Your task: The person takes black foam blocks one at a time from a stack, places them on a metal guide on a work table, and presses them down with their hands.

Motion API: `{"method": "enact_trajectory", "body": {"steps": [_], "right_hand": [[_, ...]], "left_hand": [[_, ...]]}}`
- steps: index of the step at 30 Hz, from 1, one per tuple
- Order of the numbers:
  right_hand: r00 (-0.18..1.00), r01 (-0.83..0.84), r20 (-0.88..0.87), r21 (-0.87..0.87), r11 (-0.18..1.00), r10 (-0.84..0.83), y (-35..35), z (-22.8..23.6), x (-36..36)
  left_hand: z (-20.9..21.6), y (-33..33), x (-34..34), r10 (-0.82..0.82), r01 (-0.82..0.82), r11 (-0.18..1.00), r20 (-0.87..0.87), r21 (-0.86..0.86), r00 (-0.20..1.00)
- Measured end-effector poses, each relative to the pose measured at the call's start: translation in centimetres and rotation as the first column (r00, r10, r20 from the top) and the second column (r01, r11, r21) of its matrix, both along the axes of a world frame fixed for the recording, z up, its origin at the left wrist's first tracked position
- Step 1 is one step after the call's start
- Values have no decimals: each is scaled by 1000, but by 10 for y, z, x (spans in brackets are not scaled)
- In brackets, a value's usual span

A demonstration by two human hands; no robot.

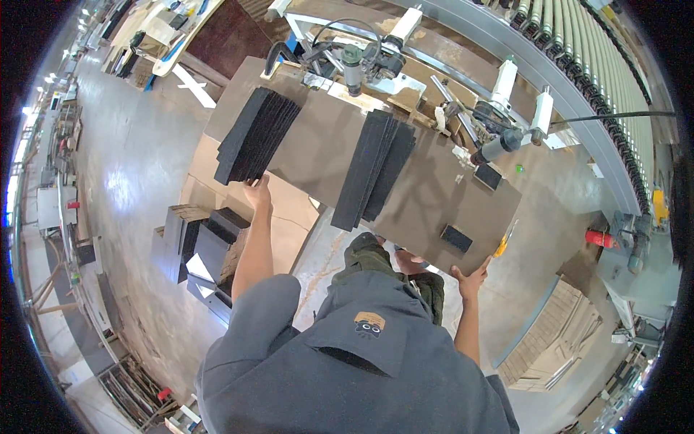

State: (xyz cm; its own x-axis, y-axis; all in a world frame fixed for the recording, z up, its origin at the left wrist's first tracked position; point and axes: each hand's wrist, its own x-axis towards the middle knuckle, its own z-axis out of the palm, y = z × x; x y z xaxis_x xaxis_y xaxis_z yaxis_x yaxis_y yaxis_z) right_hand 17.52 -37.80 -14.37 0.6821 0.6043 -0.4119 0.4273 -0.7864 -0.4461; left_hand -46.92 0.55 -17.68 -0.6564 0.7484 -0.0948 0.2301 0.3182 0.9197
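Observation:
My left hand (258, 192) is at the near end of a fanned stack of black strips (259, 136), its fingers closed on that end. Partly hidden by the stack, the fingertips do not show fully. A second stack of long black strips (372, 170) lies across the middle of the brown table (318, 163). My right hand (471, 279) rests at the table's near right edge, thumb and fingers apart, nothing in it. Close to its fingertips is a yellow-handled cutter (501, 246), at the table corner. A small black block (457, 238) lies left of it.
Machine heads with cylinders and cables (354, 69) line the table's far side. Another dark block (488, 176) lies beneath the right head (499, 147). Cardboard and dark panels (210, 242) are on the floor at left; a stack of boards (553, 336) is at right.

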Motion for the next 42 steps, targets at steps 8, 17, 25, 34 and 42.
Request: {"method": "enact_trajectory", "body": {"steps": [8, 17, 25, 34, 42], "right_hand": [[1000, 21, 22, 17, 1000, -21, -6, -2, 4], [1000, 15, 17, 39, 999, -16, -4, -6, 3], [1000, 10, 3, 67, 998, -10, -6, -12, 4], [1000, -7, 16, 95, 995, 6, -8, -15, 3], [998, 63, -34, 64, 996, -61, -7, -14, -1]], "left_hand": [[-3, -3, 0, -37, 6, 993, 264, 117, 964], [-1, 10, -45, -373, 380, 925, 140, -26, 917], [6, -9, -17, -385, 380, 920, 33, 90, 923], [8, -52, 25, -478, 480, 877, 83, -5, 875], [-39, -81, 14, -542, 548, 836, 109, -38, 833]]}}
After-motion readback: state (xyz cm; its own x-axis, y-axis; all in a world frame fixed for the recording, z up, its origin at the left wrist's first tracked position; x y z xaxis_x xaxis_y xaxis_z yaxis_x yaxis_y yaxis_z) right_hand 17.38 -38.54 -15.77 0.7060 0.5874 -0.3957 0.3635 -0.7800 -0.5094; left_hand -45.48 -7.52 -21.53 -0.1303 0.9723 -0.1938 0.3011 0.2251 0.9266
